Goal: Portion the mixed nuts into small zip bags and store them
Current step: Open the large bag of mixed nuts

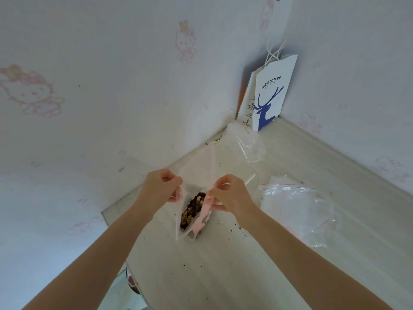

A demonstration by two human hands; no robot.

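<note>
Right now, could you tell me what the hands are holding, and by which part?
Both hands, left hand and right hand, pinch the nut pouch at opposite sides of its open top.

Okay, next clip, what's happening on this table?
A person holds a pink pouch of mixed nuts over the table, left hand and right hand each pinching a side of its open top. Clear zip bags lie to the right, another sits farther back near a paper coffee bag. Crumbs dot the tabletop.
</note>
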